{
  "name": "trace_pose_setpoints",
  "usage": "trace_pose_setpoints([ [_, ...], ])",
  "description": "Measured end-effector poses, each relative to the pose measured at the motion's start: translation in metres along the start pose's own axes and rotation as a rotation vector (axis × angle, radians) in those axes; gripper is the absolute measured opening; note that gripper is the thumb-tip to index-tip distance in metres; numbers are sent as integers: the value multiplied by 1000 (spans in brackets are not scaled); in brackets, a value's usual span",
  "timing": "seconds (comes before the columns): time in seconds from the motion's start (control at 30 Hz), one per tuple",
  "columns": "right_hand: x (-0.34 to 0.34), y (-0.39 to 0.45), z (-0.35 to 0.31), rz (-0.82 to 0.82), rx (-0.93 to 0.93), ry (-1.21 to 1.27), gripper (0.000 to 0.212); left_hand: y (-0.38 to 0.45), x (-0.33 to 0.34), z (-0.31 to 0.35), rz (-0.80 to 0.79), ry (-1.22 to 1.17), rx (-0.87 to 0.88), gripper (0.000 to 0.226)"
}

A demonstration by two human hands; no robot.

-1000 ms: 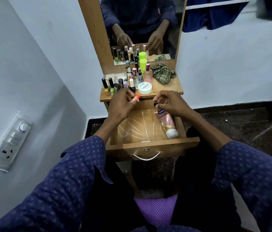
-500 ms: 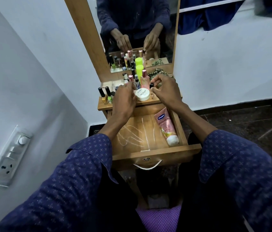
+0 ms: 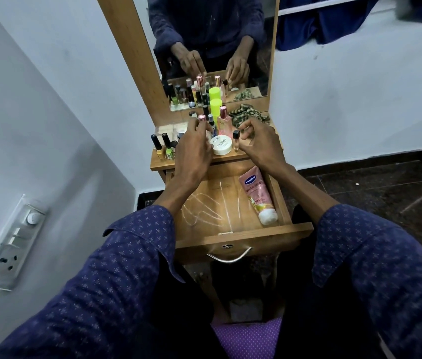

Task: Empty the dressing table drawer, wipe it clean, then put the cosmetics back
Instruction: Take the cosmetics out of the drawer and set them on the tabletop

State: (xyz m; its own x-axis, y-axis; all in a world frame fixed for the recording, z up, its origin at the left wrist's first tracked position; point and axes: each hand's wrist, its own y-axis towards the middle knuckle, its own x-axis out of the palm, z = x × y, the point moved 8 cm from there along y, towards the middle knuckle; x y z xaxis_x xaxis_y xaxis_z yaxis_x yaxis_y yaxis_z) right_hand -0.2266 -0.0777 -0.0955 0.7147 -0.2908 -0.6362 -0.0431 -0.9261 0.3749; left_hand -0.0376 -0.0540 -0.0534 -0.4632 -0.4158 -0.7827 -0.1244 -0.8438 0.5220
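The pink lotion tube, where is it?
The pink tube lies in the open drawer along its right wall, white cap toward the person.

The drawer (image 3: pixel 233 203) is smooth wood with a faint sheen and pale streaks, its handle (image 3: pixel 229 256) polished metal. At its 3 o'clock lies a glossy plastic lotion tube (image 3: pixel 256 193). A crumpled checked cloth (image 3: pixel 247 115) rests on the wooden tabletop (image 3: pixel 160 164).

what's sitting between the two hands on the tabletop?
In the head view, the white round jar and a small dark-capped vial stand between the left hand and right hand.
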Motion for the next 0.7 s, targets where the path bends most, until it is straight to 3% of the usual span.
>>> trace_pose_setpoints([
  [0.1,-5,-12,2,25,18,-24,38,-6,-5,4,49,26,25,35],
  [0.2,-8,-33,6,68,70,-129,23,-27,5,12,-3,-88,52,15],
  [0.27,-6,-50,9,82,100,-164,15,-51,38,14,-260,-259,8,5],
  [0.37,2,-72,18,41,134,-156,12,-100,94,18,-699,-519,-123,13],
  [0.47,5,-91,27,-5,137,-190,9,-142,130,30,-1003,-621,-208,23],
  [0.57,10,-102,30,-106,97,-263,17,-163,149,39,-1175,-593,-212,36],
  [0.7,17,-103,27,-220,41,-405,33,-164,150,40,-1241,-565,-244,36],
])
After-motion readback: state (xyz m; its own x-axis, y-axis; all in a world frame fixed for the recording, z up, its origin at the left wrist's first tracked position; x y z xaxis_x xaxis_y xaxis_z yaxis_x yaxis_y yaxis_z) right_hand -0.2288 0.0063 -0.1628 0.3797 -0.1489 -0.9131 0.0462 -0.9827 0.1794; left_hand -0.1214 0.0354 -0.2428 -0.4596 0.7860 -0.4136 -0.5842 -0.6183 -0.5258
